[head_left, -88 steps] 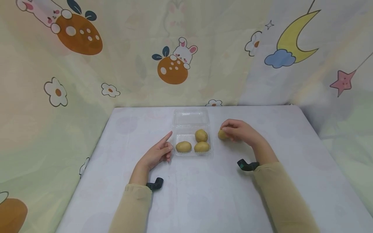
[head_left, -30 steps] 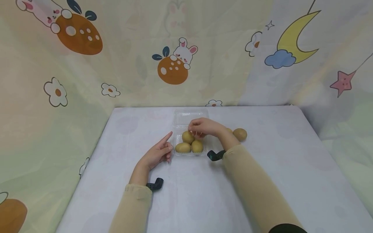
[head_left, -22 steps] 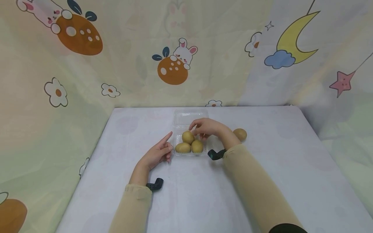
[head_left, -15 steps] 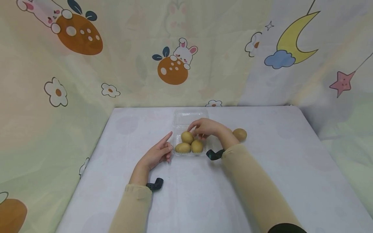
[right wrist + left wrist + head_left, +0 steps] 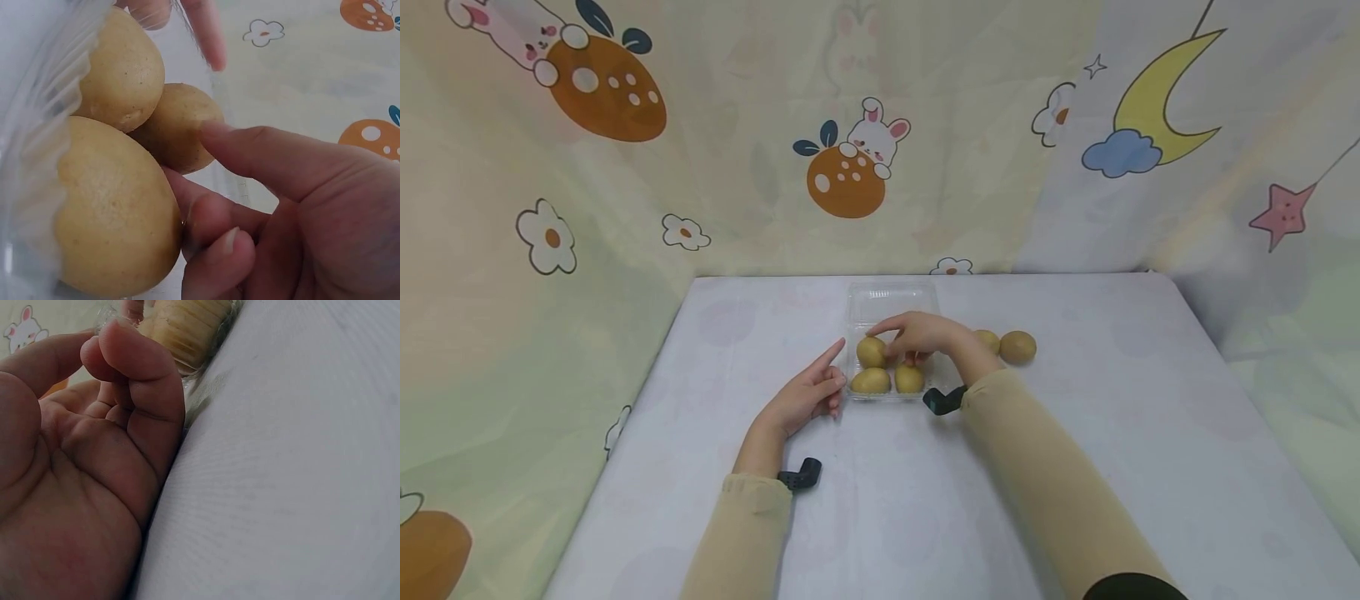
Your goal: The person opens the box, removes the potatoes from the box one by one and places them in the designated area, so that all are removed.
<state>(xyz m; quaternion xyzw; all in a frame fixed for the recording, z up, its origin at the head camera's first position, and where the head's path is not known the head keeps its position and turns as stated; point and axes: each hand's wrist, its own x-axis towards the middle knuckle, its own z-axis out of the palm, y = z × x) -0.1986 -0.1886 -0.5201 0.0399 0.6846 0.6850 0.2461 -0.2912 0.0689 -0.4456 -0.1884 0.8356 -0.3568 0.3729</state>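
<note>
Status: judged from the layout, loading is partly complete. Three units are inside the clear container, which stands near the middle of the far edge of the table: a front-left potato, a front-right potato and a back-left potato. The right hand covers the back-right space, so its contents cannot be confirmed. Two units are outside, on the table between the container and the right edge: an inner potato, partly hidden by the right arm, and an outer potato right beside it. These two appear to be the outstanding items. The lid lies folded back toward the far edge; the container is not closed.

Hands: the right hand pinches the back-left potato between thumb and index finger. The left hand holds nothing visible; its index finger is straight, the tip at the container's left wall, the other fingers bent inward. Whether it presses on the wall cannot be told.

Appearance: the potatoes are rounded to oval and yellow-tan. In the right wrist view, the skins inside the container are smooth with fine dark specks
</note>
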